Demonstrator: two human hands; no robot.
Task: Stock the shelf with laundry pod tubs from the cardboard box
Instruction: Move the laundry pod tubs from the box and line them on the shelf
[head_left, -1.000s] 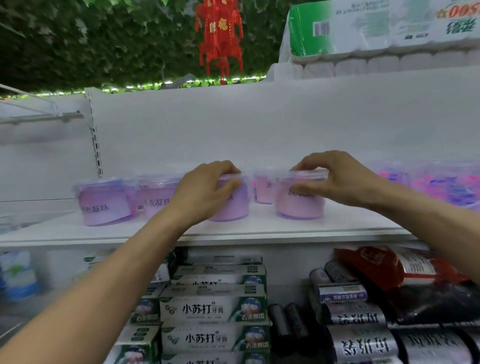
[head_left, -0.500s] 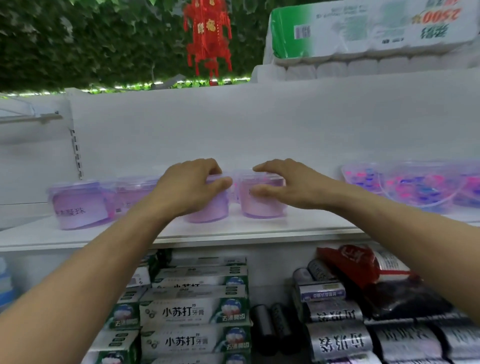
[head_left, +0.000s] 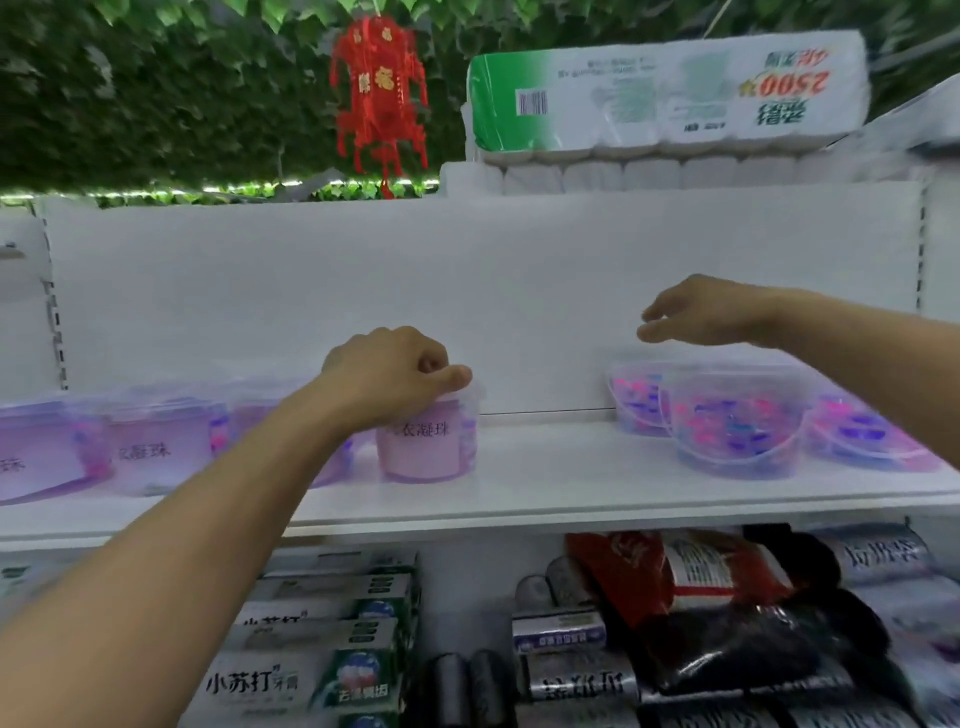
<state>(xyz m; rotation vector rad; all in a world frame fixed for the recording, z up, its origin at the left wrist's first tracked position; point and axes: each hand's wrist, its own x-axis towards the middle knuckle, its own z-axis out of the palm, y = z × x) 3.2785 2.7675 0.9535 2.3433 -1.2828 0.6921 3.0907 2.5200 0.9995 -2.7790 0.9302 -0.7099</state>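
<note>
Left hand (head_left: 395, 371) gripping upright purple tub (head_left: 426, 441), label forward, on shelf (head_left: 545, 478)

White shelf (head_left: 545, 483) (pod tubs (head_left: 423, 447) atop)

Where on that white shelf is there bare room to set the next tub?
The bare stretch of the white shelf lies between the lilac labelled tub that the left hand grips and the clear tubs of pink and blue pods under the hovering right hand. Left of the lilac tub, tubs crowd together.
</note>
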